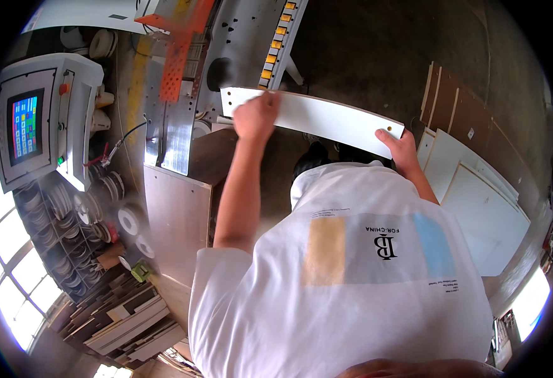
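Observation:
A long, narrow white panel (320, 118) is held in front of me, slanting down toward the right. Small holes show near both its ends. My left hand (257, 116) is closed at the panel's upper edge near the left end; it is slightly blurred, and the undersides of its fingers are hidden. At the right end, my right hand (401, 148) grips the panel, thumb on the white face beside a hole and fingers behind it. Just beyond the left end is a grey machine (241, 38) with a row of yellow rollers (270, 58).
An orange perforated guard (175, 69) and a control box with a lit screen (25, 126) stand left. Below are racked rolls of banding (68, 239), a brown cabinet (178, 220) and stacked boards (131, 321). White panels (478, 208) and brown boards (472, 113) lean at right.

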A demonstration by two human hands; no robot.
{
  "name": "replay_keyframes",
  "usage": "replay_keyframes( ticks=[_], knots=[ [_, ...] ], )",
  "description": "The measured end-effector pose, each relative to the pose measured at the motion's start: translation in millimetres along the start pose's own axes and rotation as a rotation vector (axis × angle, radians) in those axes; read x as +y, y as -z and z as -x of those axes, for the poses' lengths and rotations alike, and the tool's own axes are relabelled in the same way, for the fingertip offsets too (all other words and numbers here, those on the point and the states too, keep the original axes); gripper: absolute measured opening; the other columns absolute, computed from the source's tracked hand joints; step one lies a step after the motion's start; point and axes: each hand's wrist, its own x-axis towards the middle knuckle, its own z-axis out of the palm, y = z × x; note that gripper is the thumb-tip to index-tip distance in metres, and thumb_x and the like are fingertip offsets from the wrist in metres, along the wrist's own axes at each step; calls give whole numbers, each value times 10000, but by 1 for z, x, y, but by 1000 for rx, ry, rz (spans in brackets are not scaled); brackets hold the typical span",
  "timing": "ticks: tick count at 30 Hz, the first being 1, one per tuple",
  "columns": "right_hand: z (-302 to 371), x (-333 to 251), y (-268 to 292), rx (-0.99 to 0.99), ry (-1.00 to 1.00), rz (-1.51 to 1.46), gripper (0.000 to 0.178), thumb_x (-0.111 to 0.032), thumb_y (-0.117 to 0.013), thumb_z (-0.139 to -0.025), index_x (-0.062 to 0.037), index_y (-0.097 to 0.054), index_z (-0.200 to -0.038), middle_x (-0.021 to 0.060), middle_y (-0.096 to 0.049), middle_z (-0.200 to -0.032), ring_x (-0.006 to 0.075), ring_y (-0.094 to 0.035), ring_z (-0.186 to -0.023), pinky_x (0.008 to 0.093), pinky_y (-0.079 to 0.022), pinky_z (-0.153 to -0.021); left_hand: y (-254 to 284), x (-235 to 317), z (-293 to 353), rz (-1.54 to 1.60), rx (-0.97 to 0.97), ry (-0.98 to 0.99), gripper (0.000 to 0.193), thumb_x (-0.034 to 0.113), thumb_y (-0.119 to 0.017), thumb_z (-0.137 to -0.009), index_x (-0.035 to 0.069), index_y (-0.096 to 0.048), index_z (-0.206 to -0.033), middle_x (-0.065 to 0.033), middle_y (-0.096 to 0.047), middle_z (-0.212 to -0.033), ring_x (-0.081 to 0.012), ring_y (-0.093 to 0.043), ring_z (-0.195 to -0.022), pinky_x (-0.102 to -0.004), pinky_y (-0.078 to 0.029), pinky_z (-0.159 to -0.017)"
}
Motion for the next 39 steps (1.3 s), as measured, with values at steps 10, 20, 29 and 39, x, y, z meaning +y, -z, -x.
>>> replay_keyframes(
  ticks=[10, 20, 29, 39],
  knots=[
    [2, 5, -3, 4, -14, -40, 386, -208, -783, -807, 4, -654, -1102, 55, -669, -1014, 139, -608, -911, 304, -478, -826, -3, -98, -37, -34, 82, 224, 388, 512, -472, -942, 219, -722, -888, -128, -712, -813, -376, -682, -789, -484, -532, -680],
    [2, 23, 0, -33, -1, -81, 415, -209, -774, -820, 13, -637, -1143, 62, -665, -1046, 148, -609, -960, 311, -474, -860, 3, -131, -57, -132, -23, 304, 470, 532, -436, -943, 175, -741, -941, -120, -729, -860, -365, -700, -828, -476, -546, -712],
    [-6, 49, 2, -51, -89, -161, 400, -226, -764, -841, -6, -643, -1153, 44, -660, -1058, 138, -605, -968, 314, -467, -871, 2, 4, -2, 104, -67, -77, 368, 468, -504, -942, 191, -735, -869, -92, -709, -772, -335, -685, -729, -454, -535, -655],
    [-15, 80, 6, -60, -188, -254, 403, -216, -753, -857, 18, -643, -1166, 67, -669, -1100, 155, -619, -999, 326, -468, -881, 8, -120, -53, -111, -112, 342, 482, 516, -398, -946, 192, -742, -1043, -125, -725, -1026, -354, -690, -950, -460, -539, -813]
  ],
)
